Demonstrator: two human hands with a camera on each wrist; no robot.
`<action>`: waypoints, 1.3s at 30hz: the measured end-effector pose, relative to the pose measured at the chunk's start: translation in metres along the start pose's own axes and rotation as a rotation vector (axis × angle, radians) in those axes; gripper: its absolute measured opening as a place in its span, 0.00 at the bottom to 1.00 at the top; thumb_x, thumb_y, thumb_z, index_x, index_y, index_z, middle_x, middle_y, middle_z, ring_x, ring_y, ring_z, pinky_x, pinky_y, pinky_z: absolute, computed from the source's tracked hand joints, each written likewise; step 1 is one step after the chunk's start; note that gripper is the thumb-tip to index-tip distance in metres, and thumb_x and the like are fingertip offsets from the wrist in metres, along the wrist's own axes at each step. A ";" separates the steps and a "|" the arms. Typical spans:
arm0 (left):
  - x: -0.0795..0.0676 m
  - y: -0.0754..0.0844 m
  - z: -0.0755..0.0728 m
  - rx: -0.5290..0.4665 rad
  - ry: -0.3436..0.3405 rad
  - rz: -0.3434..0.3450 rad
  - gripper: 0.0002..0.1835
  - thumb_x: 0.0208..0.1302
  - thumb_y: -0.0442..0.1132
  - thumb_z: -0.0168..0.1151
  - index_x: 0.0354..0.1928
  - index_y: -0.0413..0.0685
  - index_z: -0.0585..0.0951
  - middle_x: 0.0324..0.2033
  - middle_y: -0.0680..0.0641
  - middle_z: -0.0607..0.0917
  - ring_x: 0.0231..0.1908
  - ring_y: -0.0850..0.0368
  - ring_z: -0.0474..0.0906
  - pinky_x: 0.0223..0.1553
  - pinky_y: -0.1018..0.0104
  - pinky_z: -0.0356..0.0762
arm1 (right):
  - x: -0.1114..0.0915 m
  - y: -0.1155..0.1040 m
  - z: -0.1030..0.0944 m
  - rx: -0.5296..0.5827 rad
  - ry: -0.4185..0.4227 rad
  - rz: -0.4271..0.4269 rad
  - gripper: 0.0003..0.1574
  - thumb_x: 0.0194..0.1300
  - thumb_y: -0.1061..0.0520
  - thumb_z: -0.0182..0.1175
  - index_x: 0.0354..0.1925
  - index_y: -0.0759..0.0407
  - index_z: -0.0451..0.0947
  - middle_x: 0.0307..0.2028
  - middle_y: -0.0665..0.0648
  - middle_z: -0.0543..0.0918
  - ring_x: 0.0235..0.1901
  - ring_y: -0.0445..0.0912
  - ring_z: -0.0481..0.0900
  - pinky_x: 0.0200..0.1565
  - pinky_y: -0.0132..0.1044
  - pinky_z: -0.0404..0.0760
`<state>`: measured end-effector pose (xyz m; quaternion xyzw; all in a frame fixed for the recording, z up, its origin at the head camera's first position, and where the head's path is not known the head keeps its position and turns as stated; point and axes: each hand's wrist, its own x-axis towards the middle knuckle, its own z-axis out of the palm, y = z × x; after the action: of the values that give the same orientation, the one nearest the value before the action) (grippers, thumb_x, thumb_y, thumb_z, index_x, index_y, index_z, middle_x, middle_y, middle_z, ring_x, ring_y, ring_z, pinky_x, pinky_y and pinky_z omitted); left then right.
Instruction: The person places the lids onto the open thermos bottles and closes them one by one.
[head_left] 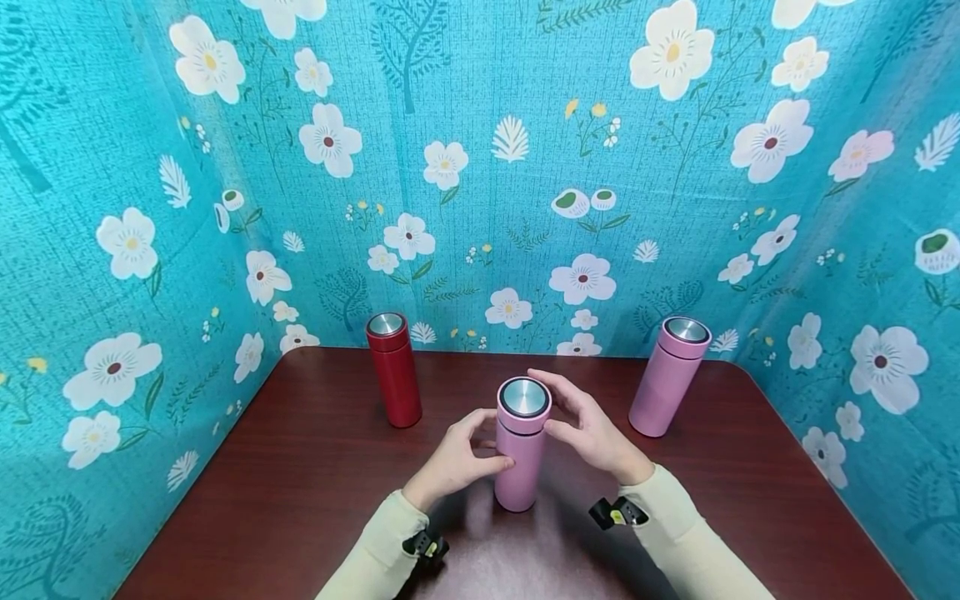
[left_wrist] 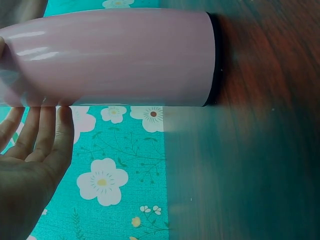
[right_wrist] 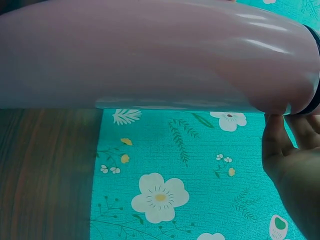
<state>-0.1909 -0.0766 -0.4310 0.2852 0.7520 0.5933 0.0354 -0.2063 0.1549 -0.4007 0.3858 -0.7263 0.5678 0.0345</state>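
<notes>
A pink thermos (head_left: 519, 467) with a silver-topped lid (head_left: 524, 397) stands upright on the table between both hands. From the left side, my left hand (head_left: 457, 458) holds its body, thumb across the front and fingers toward the back. My right hand (head_left: 588, 425) touches the lid region from the right, thumb at the lid's lower edge and fingers curved around behind. In the left wrist view, the left fingertips (left_wrist: 62, 120) meet the pink body (left_wrist: 130, 60). The right wrist view shows the right fingers (right_wrist: 274, 135) against the thermos (right_wrist: 165, 60) near its dark lid seam.
A red thermos (head_left: 397, 383) stands at the back left of the dark wooden table (head_left: 300, 492). Another pink thermos (head_left: 667, 379) stands at the back right. Blue floral cloth (head_left: 465, 208) hangs behind and along both sides.
</notes>
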 end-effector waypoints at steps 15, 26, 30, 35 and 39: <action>0.007 -0.035 0.003 -0.011 0.013 -0.002 0.32 0.51 0.36 0.72 0.59 0.52 0.72 0.51 0.53 0.78 0.50 0.58 0.75 0.48 0.62 0.77 | 0.000 0.001 -0.001 0.040 -0.011 -0.004 0.38 0.63 0.67 0.56 0.68 0.61 0.55 0.63 0.61 0.67 0.60 0.48 0.68 0.59 0.37 0.68; 0.001 -0.006 0.001 -0.007 0.005 0.016 0.30 0.53 0.33 0.70 0.59 0.43 0.71 0.50 0.47 0.78 0.50 0.54 0.75 0.49 0.55 0.77 | 0.000 -0.001 0.000 0.029 0.003 0.023 0.38 0.61 0.66 0.59 0.67 0.64 0.56 0.59 0.60 0.70 0.58 0.48 0.71 0.58 0.39 0.71; 0.000 0.000 0.000 0.001 0.000 0.011 0.30 0.53 0.33 0.70 0.59 0.42 0.71 0.50 0.45 0.78 0.49 0.53 0.76 0.49 0.54 0.77 | 0.000 0.000 0.000 0.020 0.006 0.031 0.39 0.60 0.67 0.60 0.66 0.63 0.56 0.58 0.59 0.70 0.57 0.47 0.71 0.59 0.39 0.70; 0.000 0.000 0.000 -0.003 -0.006 -0.006 0.30 0.53 0.33 0.70 0.59 0.42 0.71 0.51 0.45 0.78 0.50 0.51 0.75 0.50 0.53 0.76 | -0.001 0.000 0.000 0.017 -0.012 0.002 0.39 0.62 0.68 0.56 0.68 0.63 0.54 0.62 0.61 0.67 0.59 0.47 0.69 0.59 0.38 0.69; 0.002 -0.013 0.001 -0.006 -0.002 -0.008 0.31 0.53 0.33 0.70 0.60 0.44 0.71 0.51 0.46 0.78 0.51 0.51 0.75 0.50 0.53 0.76 | 0.000 0.000 0.000 0.021 -0.023 -0.013 0.38 0.63 0.69 0.54 0.69 0.61 0.54 0.64 0.62 0.66 0.61 0.47 0.67 0.60 0.38 0.68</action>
<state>-0.1973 -0.0767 -0.4425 0.2827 0.7513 0.5950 0.0397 -0.2068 0.1549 -0.4007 0.3975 -0.7181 0.5707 0.0259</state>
